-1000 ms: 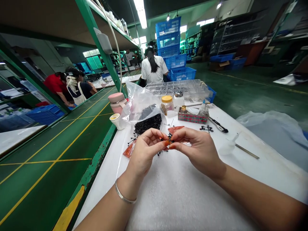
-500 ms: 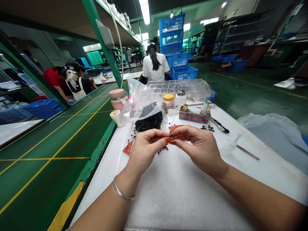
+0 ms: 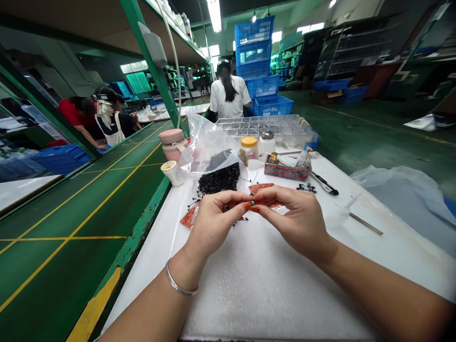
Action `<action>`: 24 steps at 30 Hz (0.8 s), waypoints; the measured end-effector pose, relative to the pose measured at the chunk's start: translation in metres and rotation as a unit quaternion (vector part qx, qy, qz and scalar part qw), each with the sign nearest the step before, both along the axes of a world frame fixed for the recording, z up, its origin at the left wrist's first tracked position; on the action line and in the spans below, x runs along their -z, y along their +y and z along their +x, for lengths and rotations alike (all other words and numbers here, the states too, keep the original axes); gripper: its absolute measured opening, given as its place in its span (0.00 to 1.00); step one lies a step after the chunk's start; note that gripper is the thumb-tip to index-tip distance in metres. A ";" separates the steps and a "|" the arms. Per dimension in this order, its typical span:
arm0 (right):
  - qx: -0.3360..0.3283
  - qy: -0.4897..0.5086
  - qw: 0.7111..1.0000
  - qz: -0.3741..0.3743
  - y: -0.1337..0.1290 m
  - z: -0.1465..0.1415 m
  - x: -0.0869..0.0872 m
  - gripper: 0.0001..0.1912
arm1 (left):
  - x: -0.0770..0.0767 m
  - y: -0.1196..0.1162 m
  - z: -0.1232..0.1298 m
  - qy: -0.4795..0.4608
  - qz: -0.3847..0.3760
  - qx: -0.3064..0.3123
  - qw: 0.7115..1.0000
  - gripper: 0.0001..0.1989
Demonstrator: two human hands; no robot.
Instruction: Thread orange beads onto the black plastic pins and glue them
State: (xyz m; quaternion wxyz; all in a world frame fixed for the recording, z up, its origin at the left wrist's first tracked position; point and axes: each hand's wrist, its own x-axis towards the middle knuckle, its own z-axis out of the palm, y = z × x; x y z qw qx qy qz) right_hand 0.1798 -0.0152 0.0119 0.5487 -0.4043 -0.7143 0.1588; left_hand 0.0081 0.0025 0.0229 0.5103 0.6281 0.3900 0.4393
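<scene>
Over the white table [image 3: 242,289] my two hands meet fingertip to fingertip. Thumb and fingers of my left hand [image 3: 217,218] pinch a small dark part [image 3: 252,203] with a shiny spot; its kind is too small to tell. My right hand [image 3: 295,216] is closed in a pinch at the other side of that same part. Just beyond my left hand lies a heap of small black plastic parts [image 3: 219,179], spilling from a clear plastic bag [image 3: 203,142]. Small bags of orange-red pieces [image 3: 188,217] lie beside and behind my hands, partly covered by them.
Behind stand a pink flask [image 3: 173,144], a white cup [image 3: 172,173], a yellow-lidded jar [image 3: 248,150] and a clear compartment tray [image 3: 285,127]. A patterned box [image 3: 286,171], a utility knife [image 3: 324,183] and a metal rod [image 3: 366,223] lie rightward. A green conveyor [image 3: 96,204] runs along the left.
My hands stay together in nearly the same place. The small part between my fingertips has turned slightly, showing a shiny spot. The whole view has shifted a little.
</scene>
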 end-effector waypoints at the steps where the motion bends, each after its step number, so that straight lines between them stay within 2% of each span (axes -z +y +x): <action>1: 0.000 0.000 1.000 0.000 0.000 0.000 0.000 0.03 | 0.000 0.000 0.000 0.002 0.001 0.003 1.000 0.08; 7: 0.018 0.028 0.999 -0.011 0.005 0.010 -0.005 0.04 | 0.004 0.002 0.000 -0.005 -0.022 0.019 1.000 0.08; 10: 0.074 0.100 0.991 0.054 0.006 0.024 -0.020 0.03 | 0.007 0.002 0.000 -0.021 -0.055 0.024 0.998 0.08; 13: 0.184 0.158 0.955 0.169 0.000 0.039 -0.045 0.03 | 0.009 0.004 -0.001 -0.044 -0.088 0.036 0.994 0.08; 16: 0.303 0.176 0.898 0.266 -0.009 0.062 -0.070 0.05 | 0.009 0.006 -0.002 -0.073 -0.112 0.046 0.990 0.07; 18: 0.349 0.182 0.867 0.306 -0.009 0.087 -0.079 0.06 | 0.008 0.008 -0.002 -0.092 -0.132 0.050 0.986 0.08; 19: 0.358 0.183 0.866 0.296 -0.007 0.102 -0.080 0.06 | 0.008 0.008 -0.002 -0.101 -0.141 0.051 0.983 0.08; 20: 0.350 0.182 0.884 0.252 -0.002 0.118 -0.079 0.05 | 0.008 0.008 -0.002 -0.110 -0.150 0.053 0.981 0.09; 21: 0.334 0.164 0.911 0.176 0.003 0.133 -0.076 0.05 | 0.007 0.007 -0.002 -0.118 -0.157 0.056 0.979 0.09; 22: 0.304 0.125 0.942 0.063 0.010 0.146 -0.070 0.06 | 0.007 0.006 -0.002 -0.124 -0.162 0.059 0.977 0.09; 24: 0.267 0.073 0.959 -0.054 0.023 0.164 -0.054 0.06 | 0.007 0.005 -0.001 -0.129 -0.169 0.068 0.975 0.09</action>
